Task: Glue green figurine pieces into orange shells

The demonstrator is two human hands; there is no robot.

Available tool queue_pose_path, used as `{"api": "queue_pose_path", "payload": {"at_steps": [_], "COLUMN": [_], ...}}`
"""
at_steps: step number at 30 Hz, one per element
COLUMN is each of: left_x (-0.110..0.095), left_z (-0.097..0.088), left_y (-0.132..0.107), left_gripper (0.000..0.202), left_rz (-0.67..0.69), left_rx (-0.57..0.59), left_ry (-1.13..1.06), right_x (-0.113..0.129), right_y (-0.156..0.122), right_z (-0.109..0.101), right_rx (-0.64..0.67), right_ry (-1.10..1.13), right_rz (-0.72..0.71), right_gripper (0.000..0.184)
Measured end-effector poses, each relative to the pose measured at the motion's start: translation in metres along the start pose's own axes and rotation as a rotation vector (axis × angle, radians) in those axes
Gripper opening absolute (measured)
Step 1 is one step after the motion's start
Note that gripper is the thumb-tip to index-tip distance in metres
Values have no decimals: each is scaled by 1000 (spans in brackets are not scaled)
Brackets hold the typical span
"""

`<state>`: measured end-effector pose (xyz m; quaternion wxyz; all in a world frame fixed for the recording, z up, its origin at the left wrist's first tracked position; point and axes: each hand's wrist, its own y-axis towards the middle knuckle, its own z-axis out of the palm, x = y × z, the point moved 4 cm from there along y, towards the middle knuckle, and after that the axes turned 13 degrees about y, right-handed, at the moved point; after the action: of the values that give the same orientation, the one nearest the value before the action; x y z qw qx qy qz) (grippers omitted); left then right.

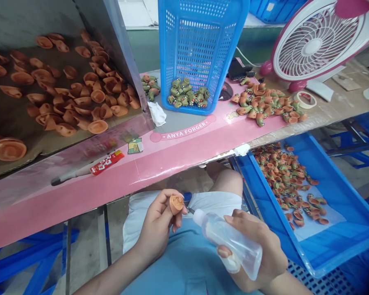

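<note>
Between the fingertips of my left hand [160,223] is a small orange cone-shaped piece [175,204], its hollow side turned up toward me. My right hand [258,246] is wrapped round a translucent squeeze bottle [230,239]. The bottle lies tilted, and its thin metal tip [190,210] points at the orange piece, touching it or very close; I cannot tell which. Both hands are over my lap, in front of the table edge. Whether any liquid comes out of the tip is too small to see.
A box [135,78] of similar orange pieces stands at left. A blue basket [187,108] holds green pieces. Joined orange-green pieces [264,102] lie heaped near a fan [313,45] and a tape roll [306,99]. More fill part of a blue tray [350,221] at right.
</note>
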<state>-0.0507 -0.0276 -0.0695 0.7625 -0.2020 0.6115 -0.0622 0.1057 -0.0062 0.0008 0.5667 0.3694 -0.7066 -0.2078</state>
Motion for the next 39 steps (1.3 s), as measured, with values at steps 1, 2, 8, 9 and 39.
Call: {"api": "queue_pose_path", "payload": {"at_steps": [1, 2, 8, 9, 39], "left_x": [0, 0, 2, 3, 11], "left_z": [0, 0, 0, 1, -1], "left_y": [0, 0, 1, 1, 4], "left_gripper": [6, 6, 6, 6, 6], "left_rz": [0, 0, -2, -1, 40], "left_rx": [2, 5, 22, 27, 92], "left_ry": [1, 1, 4, 5, 51], "right_x": [0, 1, 1, 1, 1], "right_y": [0, 1, 6, 6, 5], "right_z": [0, 0, 2, 2, 7], "right_rx": [-1, -2, -15, -17, -26], "right_ry": [3, 5, -2, -3, 3], "right_rz": [-2, -6, -20, -22, -38], "right_gripper": [20, 20, 18, 18, 19]}}
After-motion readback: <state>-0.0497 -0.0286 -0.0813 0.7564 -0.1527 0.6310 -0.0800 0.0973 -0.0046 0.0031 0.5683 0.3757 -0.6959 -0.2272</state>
